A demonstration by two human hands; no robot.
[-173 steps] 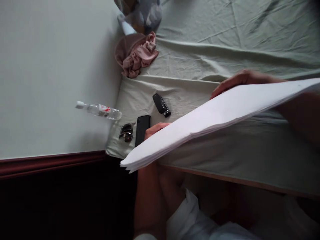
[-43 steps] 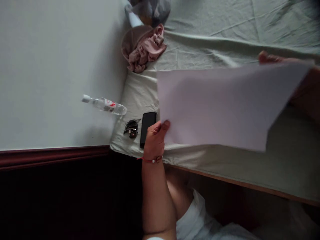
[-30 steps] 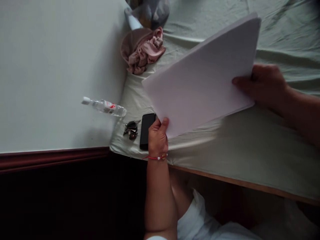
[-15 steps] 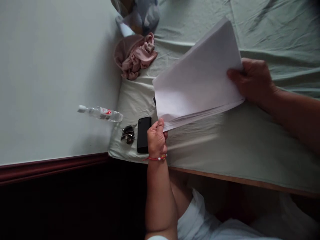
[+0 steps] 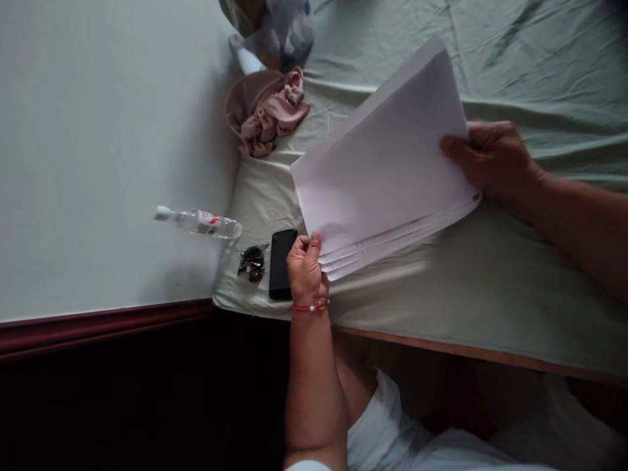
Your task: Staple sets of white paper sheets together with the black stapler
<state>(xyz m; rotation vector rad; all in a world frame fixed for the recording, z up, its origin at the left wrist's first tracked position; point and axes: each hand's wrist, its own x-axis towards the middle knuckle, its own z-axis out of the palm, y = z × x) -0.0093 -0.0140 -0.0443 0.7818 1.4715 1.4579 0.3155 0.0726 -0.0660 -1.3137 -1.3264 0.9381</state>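
A stack of white paper sheets [image 5: 383, 157] is held up at a slant above the bed, its lower edges fanned apart. My left hand [image 5: 307, 265], with a red string bracelet at the wrist, pinches the near left corner between thumb and fingers. At the right edge, my right hand [image 5: 490, 157] grips the stack, thumb on top and fingers underneath, hidden by the paper. Small dark print shows on the fanned edges and near the right corner. Just left of my left hand lies a black rectangular case [image 5: 281, 265], partly covered by that hand.
Green sheeting [image 5: 392, 314] covers the bed. Beside the wall are a bunch of keys [image 5: 252, 263], a clear bottle [image 5: 209, 224] with a white cap, crumpled pink cloth [image 5: 269, 114] and a plastic bag [image 5: 289, 33]. A wooden edge [image 5: 441, 347] runs along the near side.
The sheets have fanned out more at the near left edge, with several edges now apart. The left corner of the stack has shifted slightly left; both hands keep their hold.
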